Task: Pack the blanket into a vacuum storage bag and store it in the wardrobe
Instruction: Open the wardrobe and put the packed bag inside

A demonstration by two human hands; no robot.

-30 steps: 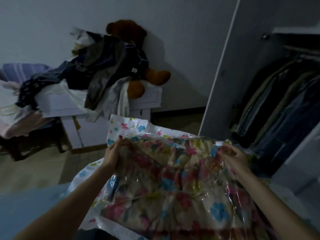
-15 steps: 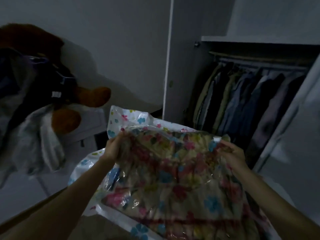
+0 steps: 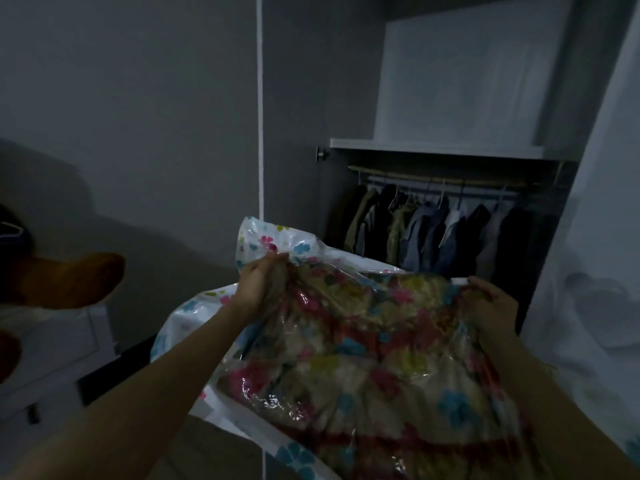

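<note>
A clear vacuum storage bag (image 3: 273,242) printed with small flowers holds the folded floral blanket (image 3: 363,362). I carry it in front of my chest. My left hand (image 3: 258,284) grips the bag's far left corner, fingers curled into the plastic. My right hand (image 3: 490,306) grips the far right corner the same way. Straight ahead stands the open wardrobe (image 3: 294,133). Its white upper shelf (image 3: 436,150) sits above a rail of hanging clothes (image 3: 429,237).
An open wardrobe door (image 3: 602,237) stands at the right. A white drawer unit (image 3: 55,358) is at the lower left, with a brown teddy bear's foot (image 3: 72,280) on it. A grey wall fills the left side.
The view has swung right and up from the cluttered drawer unit to the wardrobe's shelf and rail. Both hands keep the same grip on the bag, now held closer to the wardrobe.
</note>
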